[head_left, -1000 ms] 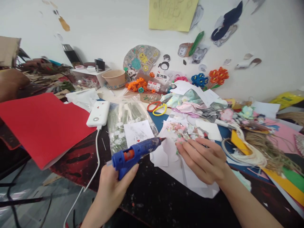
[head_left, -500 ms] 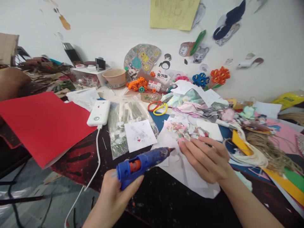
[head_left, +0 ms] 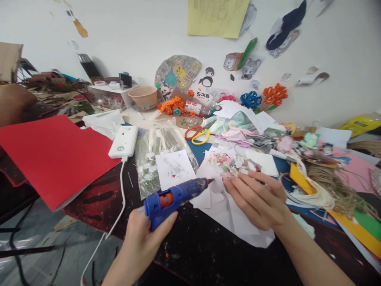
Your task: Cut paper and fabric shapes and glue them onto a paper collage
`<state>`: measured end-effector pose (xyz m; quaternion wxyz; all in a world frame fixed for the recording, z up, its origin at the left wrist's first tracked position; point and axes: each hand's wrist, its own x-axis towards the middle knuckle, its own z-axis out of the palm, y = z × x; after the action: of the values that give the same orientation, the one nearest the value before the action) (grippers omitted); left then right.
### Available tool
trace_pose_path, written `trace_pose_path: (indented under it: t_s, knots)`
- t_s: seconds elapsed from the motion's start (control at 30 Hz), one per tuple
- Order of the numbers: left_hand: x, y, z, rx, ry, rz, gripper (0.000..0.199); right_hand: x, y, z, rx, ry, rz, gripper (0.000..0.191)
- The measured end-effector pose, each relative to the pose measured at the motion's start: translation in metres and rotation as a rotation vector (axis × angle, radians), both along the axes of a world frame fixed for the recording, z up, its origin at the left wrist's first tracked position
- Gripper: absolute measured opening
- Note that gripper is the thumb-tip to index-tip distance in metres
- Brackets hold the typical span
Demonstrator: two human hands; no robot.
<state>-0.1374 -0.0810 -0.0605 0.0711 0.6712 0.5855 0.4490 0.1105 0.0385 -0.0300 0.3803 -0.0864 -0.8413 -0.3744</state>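
A blue hot glue gun (head_left: pixel 175 195) is gripped in my left hand (head_left: pixel 145 238), its dark nozzle pointing right and stopping just short of my other fingers. My right hand (head_left: pixel 256 198) is bent over white paper sheets (head_left: pixel 244 222), fingers close together and the thumb hidden. Whatever lies between those fingertips, if anything, I cannot make out. Right beyond them is a pile of small colourful paper scraps (head_left: pixel 223 159). A white square of paper (head_left: pixel 175 170) with dark smudges and a red speck lies left of the nozzle.
On the left are a red sheet (head_left: pixel 56 159) and a white power bank (head_left: pixel 123 141) with a cable hanging over the table edge. Scissors (head_left: pixel 200 136) with red and yellow handles lie behind a plastic bag (head_left: pixel 147 159). Twine (head_left: pixel 330 178) and coloured paper crowd the right.
My left hand has shifted the glue gun slightly up and to the left, so its nozzle sits a little higher. My right hand has hardly moved.
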Motion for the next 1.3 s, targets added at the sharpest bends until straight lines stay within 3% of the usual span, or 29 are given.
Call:
trace_pose_path:
  t_s: [0.4,0.7,0.9,1.07,1.3]
  knots:
    - [0.001,0.008,0.001,0.000,-0.021,0.071,0.015,0.001,0.001,-0.002,-0.013,0.007,-0.014,0.009]
    - [-0.002,-0.008,-0.007,-0.059,0.006,-0.047,0.017,0.004,0.001,-0.002,-0.012,-0.018,-0.057,0.008]
    - [-0.002,-0.008,-0.008,-0.047,0.019,-0.025,0.023,0.002,0.002,-0.001,-0.011,-0.014,-0.041,0.008]
    - [0.000,0.002,-0.002,-0.004,0.012,0.065,0.014,0.002,0.003,-0.001,0.002,0.008,-0.020,0.007]
    - [0.002,0.010,0.004,-0.017,0.012,0.122,0.024,0.004,0.002,-0.001,0.005,-0.001,-0.033,0.007]
